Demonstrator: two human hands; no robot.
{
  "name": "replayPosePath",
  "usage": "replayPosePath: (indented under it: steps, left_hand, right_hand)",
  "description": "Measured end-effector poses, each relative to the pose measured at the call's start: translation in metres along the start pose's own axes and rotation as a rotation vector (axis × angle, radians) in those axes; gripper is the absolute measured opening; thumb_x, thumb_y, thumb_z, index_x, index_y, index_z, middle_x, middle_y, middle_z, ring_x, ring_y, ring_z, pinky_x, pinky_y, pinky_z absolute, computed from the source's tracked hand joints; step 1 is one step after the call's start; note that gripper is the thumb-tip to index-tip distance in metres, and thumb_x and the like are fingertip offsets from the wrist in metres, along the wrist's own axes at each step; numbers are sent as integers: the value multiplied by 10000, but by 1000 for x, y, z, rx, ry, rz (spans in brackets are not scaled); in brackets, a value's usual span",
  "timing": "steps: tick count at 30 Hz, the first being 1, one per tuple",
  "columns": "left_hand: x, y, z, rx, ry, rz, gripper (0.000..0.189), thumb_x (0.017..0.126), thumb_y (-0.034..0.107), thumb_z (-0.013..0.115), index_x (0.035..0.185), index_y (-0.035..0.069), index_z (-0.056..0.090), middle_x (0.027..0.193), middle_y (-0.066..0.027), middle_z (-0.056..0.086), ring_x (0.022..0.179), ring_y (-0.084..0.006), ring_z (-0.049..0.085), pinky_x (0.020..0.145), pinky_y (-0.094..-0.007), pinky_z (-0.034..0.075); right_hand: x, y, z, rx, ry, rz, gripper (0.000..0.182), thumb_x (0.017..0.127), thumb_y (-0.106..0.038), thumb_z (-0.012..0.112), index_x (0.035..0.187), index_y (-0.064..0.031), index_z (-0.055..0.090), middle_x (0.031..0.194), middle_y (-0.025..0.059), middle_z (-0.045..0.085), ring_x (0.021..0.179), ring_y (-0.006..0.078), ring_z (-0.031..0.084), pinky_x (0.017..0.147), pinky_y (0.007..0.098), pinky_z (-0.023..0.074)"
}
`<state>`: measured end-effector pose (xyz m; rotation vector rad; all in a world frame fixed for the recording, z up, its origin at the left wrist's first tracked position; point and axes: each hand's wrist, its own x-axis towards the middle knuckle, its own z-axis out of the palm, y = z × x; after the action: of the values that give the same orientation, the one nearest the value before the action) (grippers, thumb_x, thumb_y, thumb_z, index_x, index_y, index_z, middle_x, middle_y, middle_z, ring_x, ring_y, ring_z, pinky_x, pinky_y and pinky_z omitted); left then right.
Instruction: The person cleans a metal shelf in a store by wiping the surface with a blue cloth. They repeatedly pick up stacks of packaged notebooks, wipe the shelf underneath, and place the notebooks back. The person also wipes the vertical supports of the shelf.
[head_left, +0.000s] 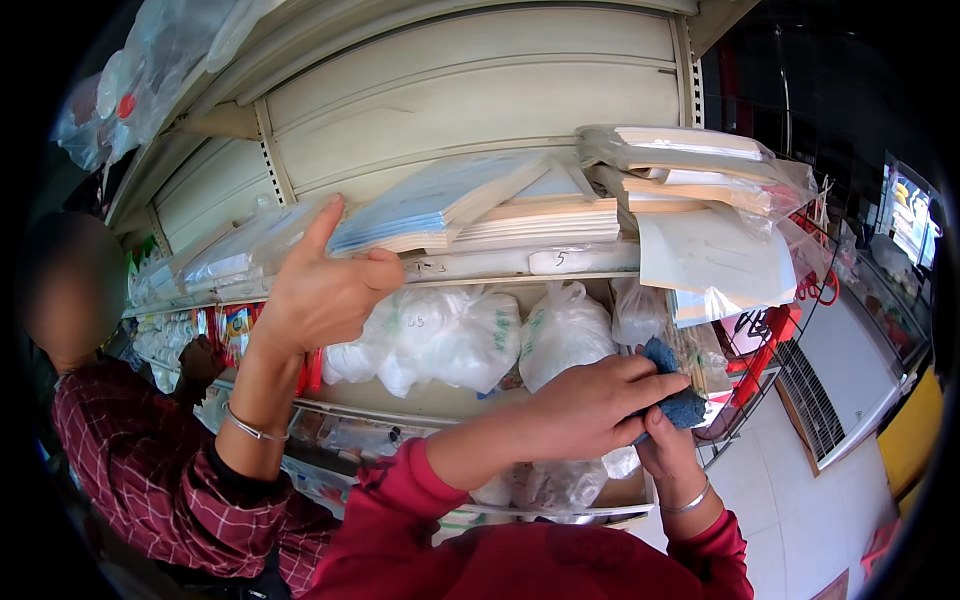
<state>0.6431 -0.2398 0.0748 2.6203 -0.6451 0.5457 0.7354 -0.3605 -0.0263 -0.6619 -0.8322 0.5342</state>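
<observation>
A dark blue cloth (679, 409) is bunched between my hands, in front of the right end of the shelving. My left hand (600, 401) lies over it from the left, its fingers pressing on the fabric. From below, my right hand (667, 446) grips the lower part of the cloth, thumb up; its other fingers are mostly hidden. Just beyond my hands are clear-wrapped packets (709, 356) at the shelf's end. Above them, a pale sheet (716, 255) hangs over the shelf edge. Knotted white plastic bags (566, 334) sit left of the cloth.
A co-worker's hand (322, 285) reaches across from the left, index finger extended near wrapped paper stacks (465, 199). More wrapped stacks (690, 165) lie at the shelf's right end. A black wire rack (776, 375) and a white appliance (840, 382) stand at right.
</observation>
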Motion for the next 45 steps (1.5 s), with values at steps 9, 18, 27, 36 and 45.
replayPosePath:
  steps: [9, 18, 27, 36, 45]
  left_hand:
    - [112, 10, -106, 903, 627, 13, 125, 757, 152, 597, 857, 82, 627, 843, -71, 603, 723, -268, 601, 594, -362, 486]
    - [198, -21, -136, 1085, -85, -185, 257, 745, 200, 626, 975, 88, 596, 899, -77, 596, 874, -260, 587, 707, -375, 492]
    - [221, -38, -138, 1239, 96, 115, 250, 760, 28, 504, 999, 97, 528, 972, -69, 572, 904, -257, 583, 706, -374, 501]
    - [256, -48, -140, 1259, 175, -124, 386, 747, 16, 498, 1108, 152, 513, 1028, -62, 582, 976, -260, 567, 754, -382, 490]
    - [276, -38, -142, 1026, 211, -425, 366, 642, 71, 549, 989, 156, 624, 965, -56, 642, 935, -256, 593, 764, -379, 475]
  right_hand:
    - [-11, -38, -27, -164, -157, 151, 558, 735, -335, 657, 1118, 48, 525, 1126, 128, 546, 1011, 180, 524, 845, 299, 430]
    - [-40, -78, -39, -217, -168, 144, 911, 646, -682, 612, 1089, 109, 525, 1063, 187, 580, 883, 188, 580, 766, 292, 467]
    - [-52, -101, -45, -242, -153, -3, 713, 701, -615, 583, 861, 78, 636, 1036, 259, 576, 915, 315, 586, 838, 391, 444]
    - [-60, -112, -47, -269, -181, -8, 664, 728, -543, 584, 947, 83, 619, 1054, 237, 582, 967, 304, 577, 872, 379, 430]
    - [-76, -119, -52, 0, -35, 35, 675, 711, -247, 640, 1290, -20, 379, 1126, 249, 541, 1059, 334, 534, 920, 415, 407]
